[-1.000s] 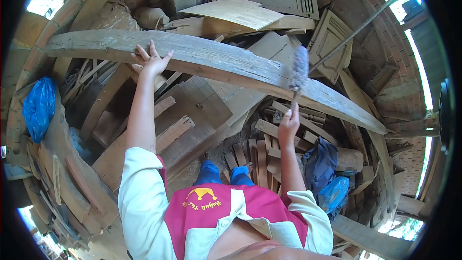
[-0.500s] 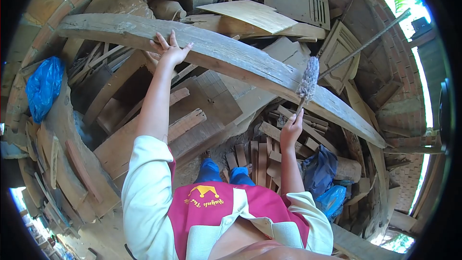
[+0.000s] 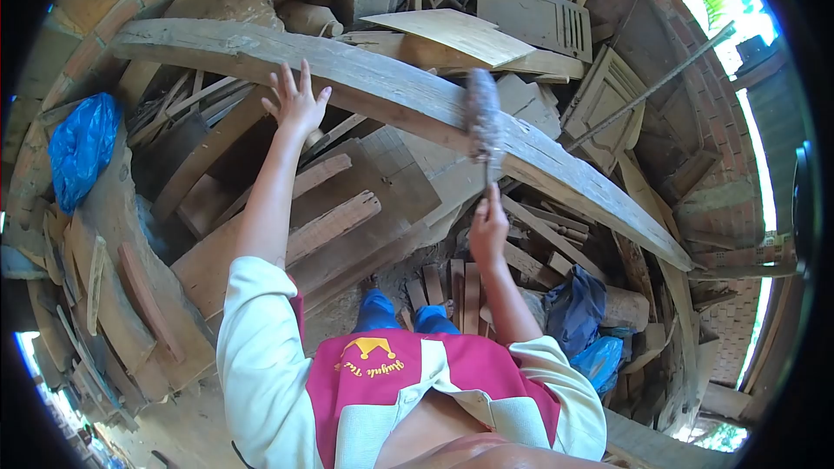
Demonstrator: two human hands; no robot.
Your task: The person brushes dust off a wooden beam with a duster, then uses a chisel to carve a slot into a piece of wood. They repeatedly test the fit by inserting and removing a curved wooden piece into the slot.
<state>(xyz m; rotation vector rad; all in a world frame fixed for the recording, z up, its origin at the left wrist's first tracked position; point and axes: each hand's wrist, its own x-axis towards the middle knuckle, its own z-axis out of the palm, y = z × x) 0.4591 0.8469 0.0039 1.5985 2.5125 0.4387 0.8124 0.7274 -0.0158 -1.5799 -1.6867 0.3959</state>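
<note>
A long weathered wooden beam (image 3: 382,78) stretches across the view in front of me. At its near edge, toward the left end, my left hand (image 3: 297,108) has its fingers spread, the tips overlapping the beam's side face. In my right hand (image 3: 489,230) is the thin handle of a fluffy grey duster (image 3: 483,113), fingers wrapped round it. The duster's head stands upward across the beam right of its middle and is smeared by motion. Below the beam, between my arms, are dusty boards (image 3: 334,226).
Stacked timber and a pale plywood sheet (image 3: 452,33) lie behind the beam. A metal rod (image 3: 656,87) slants at the right, by carved panels (image 3: 608,104). Blue plastic bags (image 3: 82,152) hang at the left. A dark cloth (image 3: 578,304) lies among wood offcuts at the right.
My right hand and the duster have moved left along the beam. My left hand has drawn back from the beam's top to its near edge, fingers still spread.
</note>
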